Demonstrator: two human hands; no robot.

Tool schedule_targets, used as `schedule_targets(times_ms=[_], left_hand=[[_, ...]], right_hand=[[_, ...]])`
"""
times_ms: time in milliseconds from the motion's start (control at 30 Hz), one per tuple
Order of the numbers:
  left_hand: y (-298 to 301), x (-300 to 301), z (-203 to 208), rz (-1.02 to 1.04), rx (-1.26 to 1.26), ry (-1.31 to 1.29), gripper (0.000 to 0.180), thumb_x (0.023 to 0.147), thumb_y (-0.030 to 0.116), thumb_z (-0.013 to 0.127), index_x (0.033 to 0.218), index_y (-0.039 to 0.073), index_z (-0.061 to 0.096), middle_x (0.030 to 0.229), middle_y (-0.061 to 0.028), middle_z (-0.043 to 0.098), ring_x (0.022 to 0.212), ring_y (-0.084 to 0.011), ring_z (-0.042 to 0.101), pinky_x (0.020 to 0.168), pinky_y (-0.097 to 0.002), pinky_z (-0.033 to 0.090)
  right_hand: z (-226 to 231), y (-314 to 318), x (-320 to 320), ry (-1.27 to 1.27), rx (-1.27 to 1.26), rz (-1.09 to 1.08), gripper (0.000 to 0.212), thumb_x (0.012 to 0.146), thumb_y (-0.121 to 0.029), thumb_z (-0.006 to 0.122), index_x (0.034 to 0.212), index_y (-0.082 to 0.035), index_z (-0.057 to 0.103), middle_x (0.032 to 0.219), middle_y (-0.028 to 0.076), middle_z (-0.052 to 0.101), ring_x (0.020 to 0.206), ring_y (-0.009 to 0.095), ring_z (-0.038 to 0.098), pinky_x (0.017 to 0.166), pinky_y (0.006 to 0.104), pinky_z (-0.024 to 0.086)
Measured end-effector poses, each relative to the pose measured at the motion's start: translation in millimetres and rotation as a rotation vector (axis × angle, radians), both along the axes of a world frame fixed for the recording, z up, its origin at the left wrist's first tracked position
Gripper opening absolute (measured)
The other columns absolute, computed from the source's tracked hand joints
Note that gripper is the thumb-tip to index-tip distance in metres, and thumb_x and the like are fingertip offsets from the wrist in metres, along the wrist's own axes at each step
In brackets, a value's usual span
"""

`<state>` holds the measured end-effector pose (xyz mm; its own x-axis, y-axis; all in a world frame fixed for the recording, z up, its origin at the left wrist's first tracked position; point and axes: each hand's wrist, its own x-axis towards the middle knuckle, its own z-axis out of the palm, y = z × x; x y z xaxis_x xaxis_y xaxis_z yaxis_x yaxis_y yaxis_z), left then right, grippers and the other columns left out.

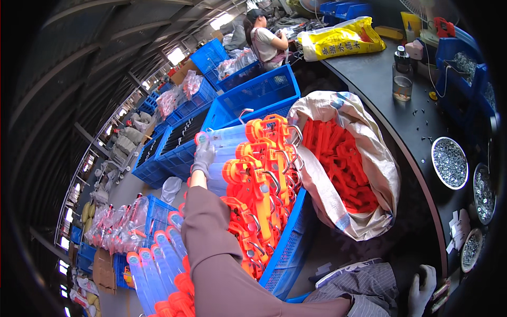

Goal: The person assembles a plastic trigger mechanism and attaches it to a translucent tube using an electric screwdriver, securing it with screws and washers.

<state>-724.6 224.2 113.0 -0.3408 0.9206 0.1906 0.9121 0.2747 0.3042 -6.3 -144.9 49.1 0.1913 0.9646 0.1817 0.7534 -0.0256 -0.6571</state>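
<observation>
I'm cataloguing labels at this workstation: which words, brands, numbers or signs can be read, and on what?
Yellow sack: large dark characters across its front; I won't copy printed text.
Open woven sack: blue patches; any lettering is unclear.
Translucent blue tubes: any marks on their round ends are too small to read.

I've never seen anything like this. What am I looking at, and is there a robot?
No robot: these are a person's own gloved hands, seen from a wide fisheye camera worn on the head, which bends straight edges. The left hand is at the pale tubes of orange parts heaped in a blue crate; its grip is unclear. The right hand is at lower right, its grip also unclear. A sack holds red-orange pieces. On the dark table are bowls and a bottle.
</observation>
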Motion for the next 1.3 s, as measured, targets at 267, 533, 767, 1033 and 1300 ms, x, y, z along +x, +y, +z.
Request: schedule_targets(times_ms=[267,533,767,1033,1300], left_hand=[[-19,13,-4,0.109,0.424,-0.366,0.050,0.091,0.041,0.043,0.121,0.006,0.063,0.126,-0.0252,0.060,0.118,-0.0437,0.054,0.102,-0.0479,0.041],[-52,19,-11,0.719,0.291,-0.493,0.071,0.091,0.050,0.042,0.128,-0.008,0.056,0.134,-0.0288,0.055,0.127,-0.0383,0.052,0.103,-0.0425,0.042],[-77,89,42,0.420,0.053,-0.839,0.070,0.092,0.053,0.043,0.136,-0.001,0.050,0.139,-0.0201,0.050,0.121,-0.0343,0.053,0.101,-0.0501,0.041],[-11,200,162,-0.203,0.407,0.537,0.028,0.091,0.024,0.053,0.084,-0.001,0.065,0.089,-0.0212,0.071,0.083,-0.0345,0.068,0.069,-0.0418,0.051],[-7,482,85,-1.048,-0.376,0.359,0.035,0.083,0.030,0.057,0.094,0.000,0.071,0.093,-0.0198,0.070,0.079,-0.0325,0.067,0.079,-0.0419,0.051]], right_hand=[[-34,-7,10,0.070,0.028,-0.044,0.028,0.082,-0.001,0.057,0.110,0.003,0.058,0.111,0.017,0.058,0.104,0.032,0.056,0.093,0.0383,0.044],[-25,-13,12,0.037,0.089,0.016,0.030,0.081,-0.001,0.056,0.110,0.003,0.058,0.111,0.017,0.057,0.104,0.032,0.056,0.092,0.0373,0.044],[-1,-30,8,0.143,0.092,-0.027,0.031,0.080,-0.001,0.055,0.110,0.003,0.057,0.112,0.016,0.057,0.103,0.030,0.055,0.093,0.0379,0.043],[-10,-72,43,0.219,0.468,-0.293,0.026,0.093,-0.005,0.048,0.114,0.008,0.056,0.111,0.018,0.058,0.103,0.027,0.058,0.095,0.0352,0.044],[-33,-67,65,0.476,0.529,-0.573,0.020,0.099,-0.001,0.042,0.108,0.006,0.058,0.103,0.007,0.059,0.089,0.013,0.057,0.081,0.0248,0.045]])
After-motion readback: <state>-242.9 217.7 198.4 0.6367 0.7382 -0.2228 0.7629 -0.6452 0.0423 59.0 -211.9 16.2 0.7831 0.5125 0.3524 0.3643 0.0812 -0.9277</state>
